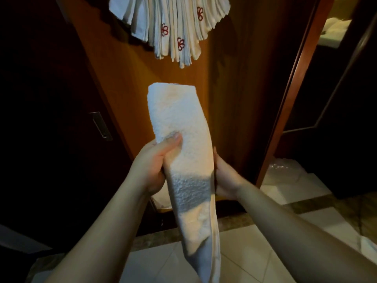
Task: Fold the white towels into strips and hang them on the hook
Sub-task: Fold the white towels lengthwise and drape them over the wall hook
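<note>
Wooden door (130, 82): orange-brown panel, upright, behind all task items; metal handle plate (100, 124) on the dark panel to its left.
Tiled floor (240, 248): pale tiles with darker border strips, below the forearms.
Hung towels (171, 27): fanned bundle of folded white strips at top of view, against the door; red flower emblems on several; hook itself out of view.
Towel strip (183, 139): white, folded lengthwise, held upright and slightly tilted; rounded folded end uppermost, well below the hung towels; lower end trailing toward the bottom edge.
Left hand (155, 166): gripping the strip's left edge near mid-length, thumb pressed across the front face.
Right hand (224, 176): wrapped around the strip's right edge at the same height, fingers hidden behind the cloth.
</note>
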